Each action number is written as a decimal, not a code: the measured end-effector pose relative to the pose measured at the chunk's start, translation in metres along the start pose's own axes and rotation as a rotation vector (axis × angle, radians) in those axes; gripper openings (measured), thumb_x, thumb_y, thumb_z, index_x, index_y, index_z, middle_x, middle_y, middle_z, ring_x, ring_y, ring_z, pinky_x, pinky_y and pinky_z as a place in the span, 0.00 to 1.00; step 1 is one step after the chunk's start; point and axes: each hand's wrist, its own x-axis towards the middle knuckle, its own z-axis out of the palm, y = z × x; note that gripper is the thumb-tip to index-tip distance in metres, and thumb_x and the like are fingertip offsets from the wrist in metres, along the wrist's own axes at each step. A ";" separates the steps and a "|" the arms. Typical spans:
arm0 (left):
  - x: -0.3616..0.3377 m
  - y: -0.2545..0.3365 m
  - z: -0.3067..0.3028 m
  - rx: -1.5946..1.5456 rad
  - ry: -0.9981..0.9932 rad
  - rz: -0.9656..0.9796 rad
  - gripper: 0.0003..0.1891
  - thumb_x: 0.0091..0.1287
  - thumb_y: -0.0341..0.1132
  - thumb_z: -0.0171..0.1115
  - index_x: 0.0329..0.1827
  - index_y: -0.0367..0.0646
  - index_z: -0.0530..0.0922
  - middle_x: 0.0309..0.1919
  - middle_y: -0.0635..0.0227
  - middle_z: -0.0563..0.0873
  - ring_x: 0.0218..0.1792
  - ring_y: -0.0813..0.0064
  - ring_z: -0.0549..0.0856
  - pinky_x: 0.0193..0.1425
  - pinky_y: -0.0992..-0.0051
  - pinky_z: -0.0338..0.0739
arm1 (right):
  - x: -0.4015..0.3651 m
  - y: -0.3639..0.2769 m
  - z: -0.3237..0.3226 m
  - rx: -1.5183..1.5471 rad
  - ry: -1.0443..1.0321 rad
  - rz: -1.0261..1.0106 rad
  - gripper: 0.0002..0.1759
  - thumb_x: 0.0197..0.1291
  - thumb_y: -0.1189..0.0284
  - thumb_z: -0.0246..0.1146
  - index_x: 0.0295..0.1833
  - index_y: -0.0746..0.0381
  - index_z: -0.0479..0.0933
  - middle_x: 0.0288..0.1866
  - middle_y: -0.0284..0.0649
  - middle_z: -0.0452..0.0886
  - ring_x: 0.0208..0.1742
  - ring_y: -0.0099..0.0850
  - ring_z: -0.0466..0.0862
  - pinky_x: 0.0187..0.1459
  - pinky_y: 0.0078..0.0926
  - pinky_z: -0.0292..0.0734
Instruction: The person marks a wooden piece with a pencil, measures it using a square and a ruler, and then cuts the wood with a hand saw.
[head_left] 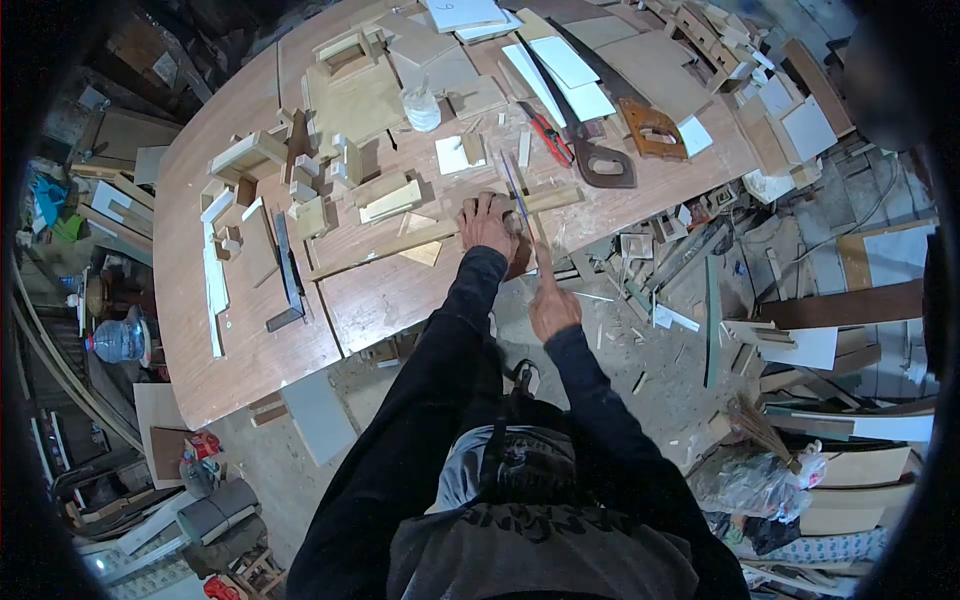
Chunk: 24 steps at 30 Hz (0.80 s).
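Note:
A long narrow wooden strip (385, 250) lies across the near part of the table. My left hand (486, 222) is closed over it, fingers curled and pressing it down near the table edge. Just right of that, a thin saw (515, 185) with a narrow bluish blade crosses the strip. My right hand (553, 308) is closed round its near end, index finger stretched along it; the handle is mostly hidden. Left of my left hand, a small wooden block (392, 203) sits behind the strip, and a thin wood piece (425, 250) is partly under it.
Beyond my hands lie red pliers (547, 135), a black-handled saw (605, 167), a wooden-handled saw (655, 130) and a clear plastic container (421, 108). A try square (287, 268) rests at left. Wood offcuts (665, 315) litter the floor at right.

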 end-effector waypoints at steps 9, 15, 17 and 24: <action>0.002 0.001 -0.005 -0.062 -0.131 -0.091 0.24 0.42 0.34 0.67 0.47 0.47 0.77 0.51 0.65 0.73 0.53 0.59 0.68 0.60 0.59 0.59 | 0.018 0.015 0.030 0.022 0.151 -0.114 0.46 0.52 0.80 0.54 0.75 0.45 0.44 0.23 0.54 0.78 0.27 0.53 0.79 0.32 0.46 0.74; 0.000 0.004 -0.012 0.017 -0.016 0.016 0.23 0.44 0.34 0.66 0.47 0.46 0.77 0.51 0.65 0.73 0.52 0.58 0.68 0.61 0.59 0.58 | -0.030 -0.008 -0.015 0.117 -0.013 0.048 0.46 0.54 0.80 0.53 0.75 0.41 0.42 0.22 0.55 0.77 0.26 0.54 0.79 0.31 0.48 0.72; -0.002 0.005 -0.012 0.015 -0.020 0.024 0.23 0.45 0.34 0.66 0.47 0.46 0.77 0.50 0.65 0.73 0.53 0.58 0.68 0.61 0.59 0.58 | -0.027 -0.009 -0.015 0.084 0.053 -0.024 0.45 0.55 0.81 0.52 0.75 0.43 0.41 0.23 0.55 0.77 0.26 0.53 0.79 0.31 0.47 0.73; 0.001 0.012 -0.020 0.024 -0.046 -0.019 0.22 0.45 0.34 0.65 0.48 0.47 0.77 0.51 0.65 0.73 0.54 0.59 0.68 0.61 0.59 0.58 | -0.025 -0.001 -0.011 0.043 -0.007 -0.026 0.45 0.54 0.80 0.53 0.75 0.47 0.41 0.22 0.56 0.77 0.26 0.53 0.80 0.31 0.48 0.73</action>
